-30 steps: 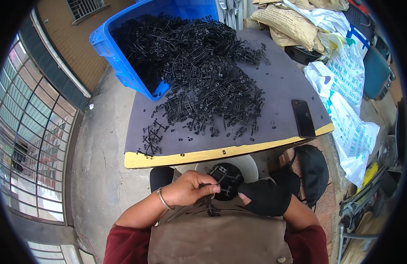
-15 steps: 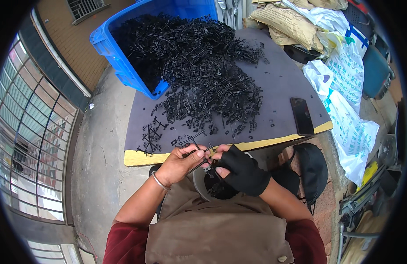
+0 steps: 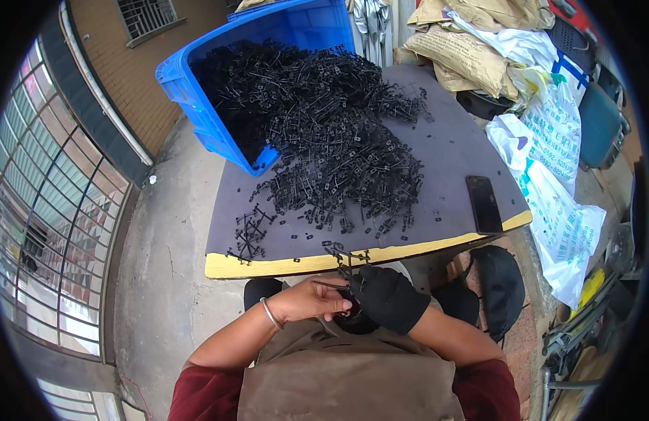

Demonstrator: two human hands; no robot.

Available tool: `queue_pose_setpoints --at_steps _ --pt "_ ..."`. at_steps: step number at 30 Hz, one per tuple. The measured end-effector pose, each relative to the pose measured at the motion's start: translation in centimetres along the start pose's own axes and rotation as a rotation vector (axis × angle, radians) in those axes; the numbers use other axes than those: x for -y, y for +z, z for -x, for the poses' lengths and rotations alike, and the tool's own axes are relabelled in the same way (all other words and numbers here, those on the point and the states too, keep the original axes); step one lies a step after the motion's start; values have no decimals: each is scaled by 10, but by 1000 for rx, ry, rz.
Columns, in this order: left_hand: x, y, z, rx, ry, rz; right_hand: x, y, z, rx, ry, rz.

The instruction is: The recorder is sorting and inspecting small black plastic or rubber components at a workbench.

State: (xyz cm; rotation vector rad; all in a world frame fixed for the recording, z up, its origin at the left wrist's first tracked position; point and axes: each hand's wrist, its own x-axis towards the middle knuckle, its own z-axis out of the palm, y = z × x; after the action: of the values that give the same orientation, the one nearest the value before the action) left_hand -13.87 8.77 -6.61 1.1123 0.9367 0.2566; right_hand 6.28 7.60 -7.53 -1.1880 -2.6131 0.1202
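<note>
A black plastic sprue (image 3: 344,261), a branched stick-like frame with small tabs, stands up between my hands in front of the table's near edge. My left hand (image 3: 312,299), bare with a bangle at the wrist, is closed with thumb and fingers at the sprue's lower part. My right hand (image 3: 391,300), in a black glove, grips the sprue from the other side; its fingertips are largely hidden. Beneath both hands is a bucket (image 3: 330,327) with dark contents. A large heap of similar black sprues (image 3: 338,140) spills onto the table.
A blue crate (image 3: 211,137) lies tipped on its side on the grey-topped table (image 3: 451,182). Several sprues (image 3: 249,235) form a small pile near its left corner. A phone (image 3: 484,205) lies at the right. White sacks (image 3: 549,203) and a black bag (image 3: 500,291) are farther right.
Both hands have come lower, toward the bucket, and closer together. The sprue now stands more upright, and the right hand has turned over it. The whole view has shifted slightly.
</note>
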Motion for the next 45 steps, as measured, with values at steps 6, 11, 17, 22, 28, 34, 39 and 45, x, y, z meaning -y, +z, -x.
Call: queue_pose_setpoints --at_steps 6,11,17,22,28,34,39,45 --pt "11 8 -14 63 34 10 -8 -10 -2 17 -81 -82" --pt "-13 6 6 170 242 -172 -6 -55 8 208 -72 -285" --pt "0 -33 28 -155 148 27 -43 -57 47 42 205 -695" --pt "-15 -9 17 -332 419 -266 -39 -7 34 -77 99 -580" --pt "-14 -2 16 -365 488 -426 -14 -33 2 -376 -42 -420" --pt "-10 15 6 -249 384 236 9 -10 -5 -119 127 -305" --pt "-2 18 0 -109 453 522 2 -10 6 -109 128 -661" --pt "5 28 7 -187 348 599 2 -40 32 82 67 -624"
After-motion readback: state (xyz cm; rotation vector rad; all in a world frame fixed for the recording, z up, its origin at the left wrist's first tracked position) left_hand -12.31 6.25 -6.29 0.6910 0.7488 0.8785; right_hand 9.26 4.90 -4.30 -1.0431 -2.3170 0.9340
